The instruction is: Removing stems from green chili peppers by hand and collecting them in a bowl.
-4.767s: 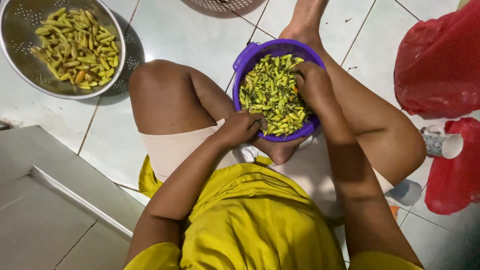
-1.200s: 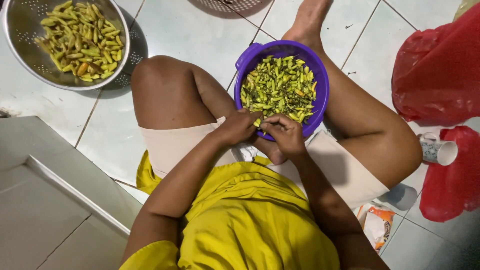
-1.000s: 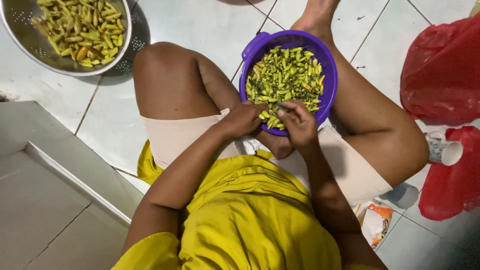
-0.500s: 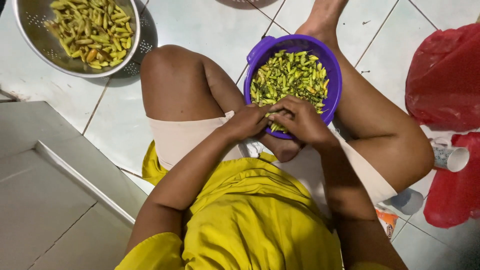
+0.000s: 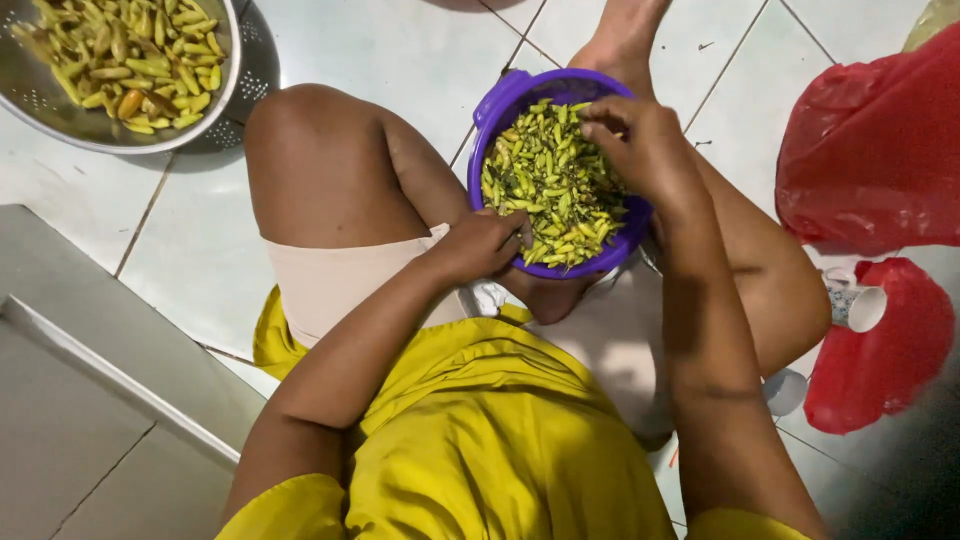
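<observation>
A purple bowl [image 5: 503,101] full of small green chillies [image 5: 545,185] rests between my legs on the tiled floor. My left hand [image 5: 485,243] sits at the bowl's near rim with its fingers curled; whether it holds a chilli is hidden. My right hand [image 5: 640,145] reaches into the bowl from the right, fingertips pinched among the chillies at the far side. A metal colander [image 5: 60,110] holding yellow-green chillies stands at the top left, beyond my left knee.
Two red plastic bags [image 5: 865,150] lie on the floor at the right, with a small white cup [image 5: 860,305] between them. A grey raised step [image 5: 90,400] runs along the lower left. White floor tiles surround my legs.
My right hand has moved from the bowl's near rim, beside my left hand, to the far side of the chilli pile. My left hand stays at the near rim.
</observation>
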